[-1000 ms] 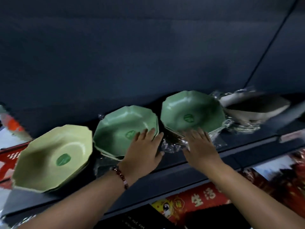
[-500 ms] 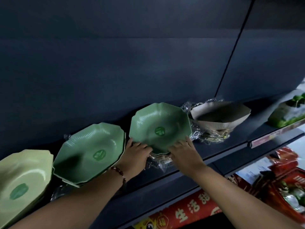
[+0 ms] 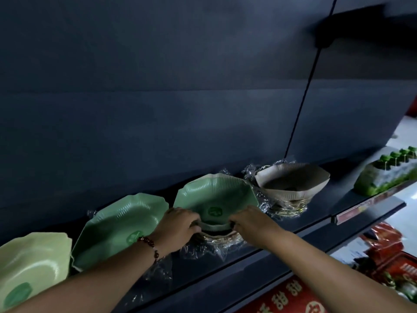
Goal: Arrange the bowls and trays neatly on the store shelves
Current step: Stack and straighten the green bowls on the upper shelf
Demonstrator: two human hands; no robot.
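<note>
Single head-worn wide-angle view, looking forward and slightly down at a dark shelf (image 3: 259, 265) from close range, just beyond arm's reach of its front edge. The shelf runs diagonally, lower left to upper right, with the back panel (image 3: 180, 98) filling the upper frame. No second view is provided.

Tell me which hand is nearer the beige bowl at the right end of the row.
Right. The right hand grips the green bowl beside the beige bowl, on the side facing it. The left hand grips that green bowl's far side.
</note>
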